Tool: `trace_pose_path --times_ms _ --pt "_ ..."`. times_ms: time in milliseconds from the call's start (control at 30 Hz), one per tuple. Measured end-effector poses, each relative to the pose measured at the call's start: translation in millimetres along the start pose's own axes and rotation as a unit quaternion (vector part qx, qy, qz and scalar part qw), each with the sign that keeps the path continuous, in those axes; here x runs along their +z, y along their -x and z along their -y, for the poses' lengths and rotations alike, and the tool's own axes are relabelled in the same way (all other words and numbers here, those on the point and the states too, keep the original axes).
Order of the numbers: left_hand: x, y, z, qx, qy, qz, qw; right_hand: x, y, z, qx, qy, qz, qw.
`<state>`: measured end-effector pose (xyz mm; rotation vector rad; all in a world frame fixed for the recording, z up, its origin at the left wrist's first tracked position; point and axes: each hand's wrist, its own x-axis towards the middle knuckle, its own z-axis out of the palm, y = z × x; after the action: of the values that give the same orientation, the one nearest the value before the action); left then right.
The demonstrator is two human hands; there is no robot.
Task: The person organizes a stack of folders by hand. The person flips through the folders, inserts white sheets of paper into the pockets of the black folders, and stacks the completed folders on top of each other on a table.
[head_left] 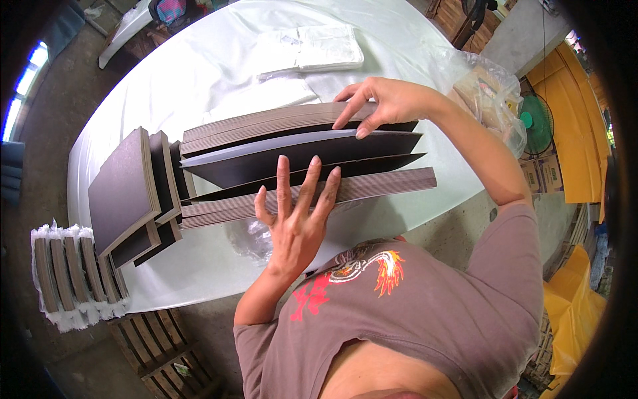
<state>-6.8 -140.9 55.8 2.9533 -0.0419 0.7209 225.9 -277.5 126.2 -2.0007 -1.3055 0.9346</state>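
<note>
A row of dark boards with grey edges stands on the white-covered table in front of me, split into a far stack (266,126), a near stack (392,184) and a few loose black sheets (266,159) leaning between them. My left hand (296,216) lies over the near stack, its fingers spread and pointing toward the loose sheets. Over the far stack arches my right hand (389,106), thumb and fingers apart. Its thumb touches the top edge of a loose sheet, and its index finger reaches down beside the far stack. Further fingers rest on that stack.
More dark boards (123,189) lean in bundles at the table's left. White-wrapped stacks (70,266) stand beyond the left edge. White packets (309,48) lie at the back of the table (159,86). A clear plastic bag (488,100) and a green fan (537,123) are at the right.
</note>
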Motion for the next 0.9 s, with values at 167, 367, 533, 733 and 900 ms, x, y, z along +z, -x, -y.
trace_pose_path --times_ms 167,367,533,733,900 --pt "0 -1 0 0.002 0.013 0.008 1.0 4 0 -3 -0.018 -0.044 -0.005 0.999" --pt "-6 -1 -1 0.014 0.018 0.019 1.0 4 2 0 -0.037 -0.008 -0.056 0.998" --pt "-10 6 0 0.026 0.036 0.038 0.998 1 -1 -4 -0.031 0.003 -0.056 0.998" --pt "-35 9 8 0.091 0.092 0.1 0.987 -5 -1 -6 -0.006 0.0 -0.041 0.999" --pt "-58 -9 38 0.151 0.249 0.304 0.907 -6 -4 -9 0.015 -0.009 -0.053 0.998"
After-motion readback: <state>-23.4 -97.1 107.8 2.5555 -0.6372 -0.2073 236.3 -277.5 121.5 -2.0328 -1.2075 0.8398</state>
